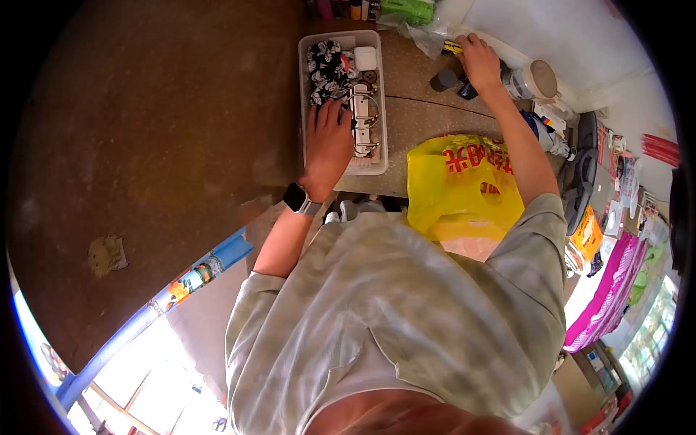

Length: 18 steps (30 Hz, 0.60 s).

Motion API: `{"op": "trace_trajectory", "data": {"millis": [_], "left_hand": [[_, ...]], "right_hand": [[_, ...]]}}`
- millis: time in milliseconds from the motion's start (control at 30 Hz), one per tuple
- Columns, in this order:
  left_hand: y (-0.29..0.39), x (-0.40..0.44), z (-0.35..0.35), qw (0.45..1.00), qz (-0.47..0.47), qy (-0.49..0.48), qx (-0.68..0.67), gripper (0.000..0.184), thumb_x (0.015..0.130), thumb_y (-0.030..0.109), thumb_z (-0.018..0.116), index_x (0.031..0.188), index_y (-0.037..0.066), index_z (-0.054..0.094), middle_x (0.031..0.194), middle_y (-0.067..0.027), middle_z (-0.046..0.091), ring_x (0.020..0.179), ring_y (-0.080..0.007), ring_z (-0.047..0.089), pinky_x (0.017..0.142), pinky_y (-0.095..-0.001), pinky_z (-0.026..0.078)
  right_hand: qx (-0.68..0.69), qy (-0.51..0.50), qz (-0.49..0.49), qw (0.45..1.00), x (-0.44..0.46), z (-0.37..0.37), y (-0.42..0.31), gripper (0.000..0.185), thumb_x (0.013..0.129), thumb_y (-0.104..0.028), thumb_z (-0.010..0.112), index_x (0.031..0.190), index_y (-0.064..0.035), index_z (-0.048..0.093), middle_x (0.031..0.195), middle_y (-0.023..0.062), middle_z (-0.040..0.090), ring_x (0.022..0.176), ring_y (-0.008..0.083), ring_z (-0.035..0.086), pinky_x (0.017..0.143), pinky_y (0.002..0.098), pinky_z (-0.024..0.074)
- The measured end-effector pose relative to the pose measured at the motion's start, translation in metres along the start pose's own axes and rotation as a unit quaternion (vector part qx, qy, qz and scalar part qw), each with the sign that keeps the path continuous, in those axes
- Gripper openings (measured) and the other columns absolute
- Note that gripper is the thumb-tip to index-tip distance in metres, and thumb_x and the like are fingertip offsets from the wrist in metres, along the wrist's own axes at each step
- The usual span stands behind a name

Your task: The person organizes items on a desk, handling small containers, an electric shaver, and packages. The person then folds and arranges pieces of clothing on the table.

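A clear plastic box (383, 138) stands on the table and holds a black-and-white patterned cloth item (324, 58), a small white case (365, 58), a dark brown button-like disc (370, 77) and a white piece with metal rings (362, 119). My left hand (330, 141) lies over the box's near left part. Its fingers are stretched forward and slightly apart, touching the cloth and close to the ringed piece; the fingertips are partly hidden. At the back right, my right hand (480, 64) has its fingers closed on a small yellow-and-black item (453, 47), mostly covered by the fingers.
A yellow plastic bag (457, 181) with red characters lies at the table's front edge. Beside my right forearm are a dark cylinder (444, 80) and a lidded jar (540, 78). Clear plastic wrap (428, 38) and a green packet (409, 10) sit by the wall.
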<state>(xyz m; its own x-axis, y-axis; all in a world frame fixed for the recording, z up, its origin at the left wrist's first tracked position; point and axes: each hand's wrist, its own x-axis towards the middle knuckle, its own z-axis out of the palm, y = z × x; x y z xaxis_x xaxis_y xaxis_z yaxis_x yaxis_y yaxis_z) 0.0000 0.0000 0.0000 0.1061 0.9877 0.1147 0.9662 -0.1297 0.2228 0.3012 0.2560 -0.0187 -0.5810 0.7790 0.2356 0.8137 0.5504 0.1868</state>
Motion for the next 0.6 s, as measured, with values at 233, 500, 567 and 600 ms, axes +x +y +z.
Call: {"op": "trace_trajectory", "data": {"millis": [233,500,567,600], "left_hand": [[-0.020,-0.004,-0.015,1.000,0.003,0.007,-0.007,0.033,0.085,0.016,0.069,0.114,0.004,0.058,0.133,-0.0151,0.050,0.133,-0.0321,0.042,0.114,-0.0497,0.030],[-0.019,-0.006,-0.014,0.999,-0.013,0.023,-0.025,0.031,0.089,0.015,0.066,0.116,0.003,0.058,0.134,-0.0160,0.050,0.131,-0.0349,0.043,0.115,-0.0514,0.030],[-0.016,-0.004,-0.022,0.999,-0.015,0.024,-0.023,0.029,0.091,0.012,0.064,0.118,0.003,0.058,0.134,-0.0167,0.050,0.132,-0.0359,0.042,0.115,-0.0527,0.028],[-0.010,-0.006,-0.036,0.997,-0.027,0.038,-0.059,0.036,0.090,0.013,0.065,0.124,0.004,0.056,0.138,-0.0172,0.048,0.134,-0.0375,0.040,0.116,-0.0529,0.027]], "right_hand": [[0.082,0.012,0.067,0.994,0.010,0.002,-0.025,0.027,0.083,-0.017,0.071,0.107,-0.0096,0.059,0.103,0.0113,0.063,0.095,0.0363,0.063,0.079,0.0464,0.0512],[0.326,0.036,0.100,0.939,0.021,-0.081,-0.102,0.028,0.092,-0.016,0.063,0.119,-0.0092,0.061,0.120,0.0136,0.063,0.091,0.0316,0.069,0.079,0.0407,0.0527],[0.374,-0.018,0.092,0.923,0.011,-0.086,-0.145,0.035,0.094,-0.019,0.063,0.127,-0.0102,0.058,0.126,0.0161,0.060,0.089,0.0308,0.070,0.080,0.0392,0.0529],[0.409,-0.045,0.104,0.905,0.005,-0.086,-0.164,0.047,0.094,-0.029,0.062,0.135,-0.0098,0.050,0.134,0.0218,0.054,0.092,0.0355,0.069,0.082,0.0413,0.0542]]}}
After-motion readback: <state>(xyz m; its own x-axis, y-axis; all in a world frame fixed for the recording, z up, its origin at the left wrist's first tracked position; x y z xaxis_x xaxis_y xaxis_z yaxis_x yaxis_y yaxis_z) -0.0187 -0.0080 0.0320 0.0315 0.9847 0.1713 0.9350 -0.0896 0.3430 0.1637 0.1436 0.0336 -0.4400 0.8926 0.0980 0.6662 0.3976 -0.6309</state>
